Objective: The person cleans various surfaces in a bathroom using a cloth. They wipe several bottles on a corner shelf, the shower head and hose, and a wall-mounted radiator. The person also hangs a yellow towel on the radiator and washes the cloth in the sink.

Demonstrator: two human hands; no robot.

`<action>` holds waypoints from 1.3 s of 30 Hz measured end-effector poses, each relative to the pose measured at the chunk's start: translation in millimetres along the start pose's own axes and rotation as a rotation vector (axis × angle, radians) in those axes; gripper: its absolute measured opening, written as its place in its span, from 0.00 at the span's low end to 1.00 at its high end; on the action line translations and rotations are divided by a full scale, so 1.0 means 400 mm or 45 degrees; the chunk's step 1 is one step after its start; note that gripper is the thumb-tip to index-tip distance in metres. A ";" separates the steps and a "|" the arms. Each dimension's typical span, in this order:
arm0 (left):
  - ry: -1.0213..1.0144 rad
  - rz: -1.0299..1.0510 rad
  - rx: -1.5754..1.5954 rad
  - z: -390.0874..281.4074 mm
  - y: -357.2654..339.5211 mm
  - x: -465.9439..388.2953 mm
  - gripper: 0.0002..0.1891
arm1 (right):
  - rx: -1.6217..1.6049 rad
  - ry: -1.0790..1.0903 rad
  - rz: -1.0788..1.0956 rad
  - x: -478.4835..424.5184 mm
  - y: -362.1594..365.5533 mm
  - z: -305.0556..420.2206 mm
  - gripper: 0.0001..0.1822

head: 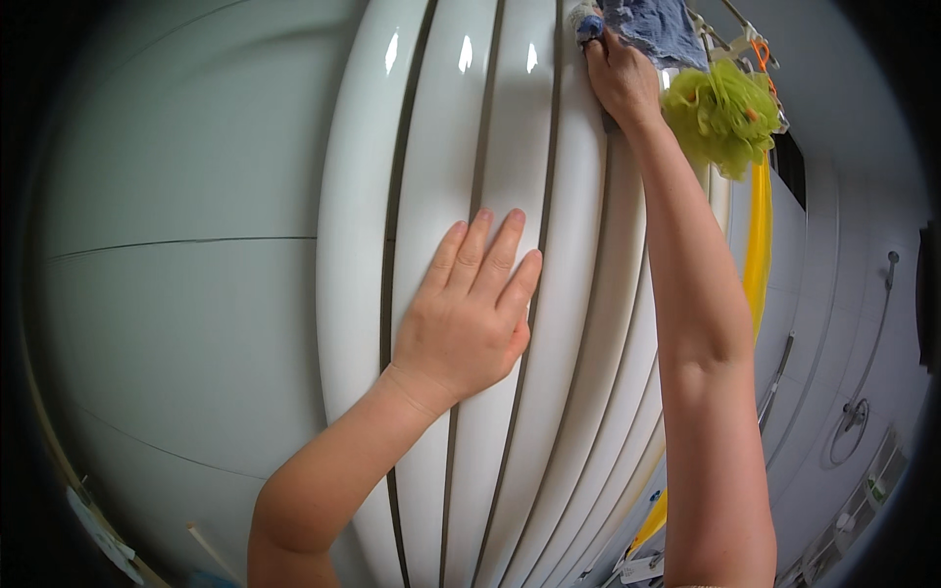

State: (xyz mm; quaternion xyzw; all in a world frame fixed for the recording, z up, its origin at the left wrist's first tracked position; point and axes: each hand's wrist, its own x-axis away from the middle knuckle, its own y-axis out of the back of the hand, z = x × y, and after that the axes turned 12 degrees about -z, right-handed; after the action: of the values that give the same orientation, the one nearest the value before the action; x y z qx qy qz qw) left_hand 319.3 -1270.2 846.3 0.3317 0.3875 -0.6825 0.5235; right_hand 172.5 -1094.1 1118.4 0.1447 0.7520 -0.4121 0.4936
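Note:
A white column radiator (pixel 353 220) with tall rounded columns stands against the wall before me. My left hand (pixel 467 316) lies flat on its columns, fingers slightly apart and holding nothing. Higher up, at the top of the view, my right hand (pixel 625 77) grips a blue-grey cloth (pixel 650 29) at the radiator's upper part. Part of that cloth runs past the frame's edge. Just right of my right wrist hangs a green mesh bath puff (pixel 724 114).
Beside the puff is a hanging rack with clips (pixel 750 33) and an orange cord. A yellow item (pixel 757 250) hangs behind my right arm. Farther right are a hand shower (pixel 892 259) with its hose and a wire shelf (pixel 838 536) with small items.

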 end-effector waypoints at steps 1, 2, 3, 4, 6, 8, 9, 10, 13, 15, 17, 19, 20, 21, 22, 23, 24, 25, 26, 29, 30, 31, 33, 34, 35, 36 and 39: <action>-0.003 -0.013 -0.001 0.005 -0.002 -0.003 0.24 | -0.008 -0.005 0.032 -0.013 0.000 0.028 0.22; -0.007 -0.025 -0.002 0.010 -0.004 -0.006 0.24 | -0.184 0.052 -0.022 -0.024 -0.004 0.057 0.20; -0.008 -0.032 -0.006 0.009 0.001 -0.012 0.23 | -0.242 0.021 -0.029 -0.048 -0.019 0.069 0.20; -0.003 -0.058 0.020 0.002 -0.006 -0.007 0.22 | -0.232 -0.023 -0.021 -0.065 -0.039 0.064 0.20; -0.001 -0.115 0.032 -0.001 -0.018 0.006 0.21 | -0.174 -0.136 0.017 -0.099 -0.074 0.057 0.21; -0.012 -0.153 0.048 0.000 -0.012 0.003 0.20 | 0.153 0.340 0.021 -0.126 -0.094 0.007 0.19; -0.006 -0.156 0.053 -0.002 -0.017 0.007 0.20 | 0.427 0.776 0.013 -0.133 -0.083 -0.013 0.18; 0.002 -0.161 0.060 -0.005 -0.022 0.010 0.20 | 0.511 0.963 -0.054 -0.124 -0.074 -0.032 0.19; 0.002 -0.190 0.063 -0.009 -0.031 0.009 0.19 | 0.393 0.951 0.014 -0.011 -0.017 -0.071 0.18; 0.001 -0.175 0.058 -0.006 -0.027 0.019 0.19 | -0.174 0.461 0.187 0.149 0.103 0.075 0.17; 0.003 -0.168 0.091 -0.008 -0.020 0.019 0.19 | -0.155 0.508 0.175 0.278 0.204 0.124 0.23; 0.065 -0.218 0.209 -0.006 -0.011 0.021 0.17 | -0.245 0.253 0.230 0.404 0.280 0.179 0.28; 0.111 -0.257 0.280 -0.003 -0.006 0.023 0.16 | -0.221 0.172 0.284 0.462 0.324 0.216 0.29; 0.160 -0.294 0.350 0.002 -0.008 0.024 0.16 | -0.198 0.090 0.337 0.516 0.365 0.247 0.30; 0.168 -0.346 0.385 0.009 -0.008 0.028 0.15 | -0.272 0.051 0.329 0.575 0.398 0.270 0.30; 0.173 -0.365 0.415 0.005 -0.012 0.027 0.14 | -0.317 0.047 0.333 0.615 0.432 0.272 0.30; 0.165 -0.377 0.422 0.007 -0.012 0.025 0.13 | -0.341 0.006 0.356 0.622 0.448 0.275 0.30; 0.157 -0.385 0.425 0.009 -0.011 0.025 0.13 | -0.372 -0.038 0.377 0.629 0.456 0.278 0.30; 0.147 -0.374 0.399 0.012 -0.006 0.027 0.12 | -0.402 -0.088 0.333 0.621 0.441 0.283 0.30; 0.132 -0.362 0.390 0.012 -0.002 0.028 0.11 | -0.366 -0.163 0.195 0.505 0.346 0.272 0.28; 0.126 -0.378 0.396 0.008 -0.004 0.018 0.11 | -0.303 -0.119 0.132 0.431 0.304 0.246 0.28; 0.113 -0.372 0.390 0.006 -0.007 0.014 0.11 | -0.287 -0.086 0.076 0.371 0.263 0.221 0.28; 0.103 -0.354 0.397 -0.006 -0.016 0.009 0.12 | -0.158 -0.176 0.022 0.259 0.232 0.224 0.18; 0.099 -0.331 0.394 -0.004 -0.014 0.009 0.12 | -0.072 -0.208 0.068 0.244 0.220 0.227 0.21; 0.096 -0.311 0.395 -0.008 -0.009 0.015 0.12 | -0.049 -0.169 0.034 0.269 0.226 0.231 0.23; 0.084 -0.272 0.371 -0.014 0.002 0.033 0.13 | -0.032 -0.142 0.003 0.304 0.228 0.238 0.24; 0.056 -0.135 0.294 -0.021 0.042 0.100 0.17 | 0.013 -0.172 0.156 0.470 0.303 0.290 0.31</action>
State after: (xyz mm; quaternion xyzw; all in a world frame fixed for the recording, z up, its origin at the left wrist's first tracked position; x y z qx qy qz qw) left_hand 326.7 -1283.7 805.0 0.3837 0.3346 -0.7419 0.4363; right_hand 231.9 -1143.2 878.4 0.1648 0.7046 -0.3938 0.5668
